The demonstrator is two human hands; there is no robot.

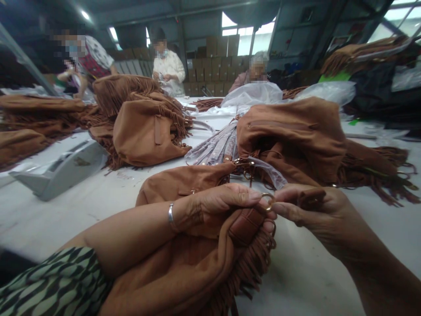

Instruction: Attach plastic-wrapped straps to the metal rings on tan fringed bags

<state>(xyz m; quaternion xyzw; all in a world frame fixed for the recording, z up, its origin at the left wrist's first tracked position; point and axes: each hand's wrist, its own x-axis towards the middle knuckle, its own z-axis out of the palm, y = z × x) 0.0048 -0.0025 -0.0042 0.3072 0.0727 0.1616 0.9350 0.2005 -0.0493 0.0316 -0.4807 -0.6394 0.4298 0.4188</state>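
Note:
A brown suede handbag [171, 272] with fringe lies across my forearm side, its leather-trimmed corner [246, 224] raised above the table. My left hand [230, 199] is closed on that corner, its thumb against a gold metal ring [267, 197]. From the other side, my right hand [312, 213] pinches the ring between thumb and forefinger. A small brown leather piece [312, 197] sits among the right hand's fingers; its far end is hidden. Fingertips of the left hand show under the ring, and the rest are behind the bag.
More fringed brown bags [144, 131] are piled at left, with another bag [292, 131] at right. Plastic-wrapped straps [215, 147] lie between them. A grey tape dispenser [66, 166] stands on the white table [108, 210]. Three people work across the table, before stacked cartons [210, 70].

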